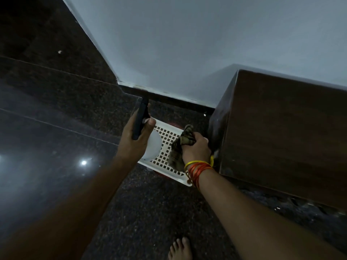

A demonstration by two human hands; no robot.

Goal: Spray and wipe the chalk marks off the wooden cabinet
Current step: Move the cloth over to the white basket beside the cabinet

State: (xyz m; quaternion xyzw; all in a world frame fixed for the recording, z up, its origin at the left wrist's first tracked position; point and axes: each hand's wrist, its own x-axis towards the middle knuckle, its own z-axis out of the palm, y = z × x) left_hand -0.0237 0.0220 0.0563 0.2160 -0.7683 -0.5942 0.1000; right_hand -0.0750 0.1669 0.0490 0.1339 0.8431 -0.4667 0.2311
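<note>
bare toes (180,249) show at the bottom edge on the dark speckled floor (62,102). left hand (135,135) wraps its fingers around a spray bottle (152,146) — black head up, pale body below. right hand (197,148), bangles (198,170) at the wrist, clenches a crumpled cloth (181,145) just beside the wooden cabinet (281,132), possibly touching its corner. white perforated basket (167,139) lies beneath both hands.

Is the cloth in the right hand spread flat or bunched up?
Bunched up. The cloth is crumpled inside the closed right hand, folds sticking out above the fist and hanging below, next to the wooden cabinet.
</note>
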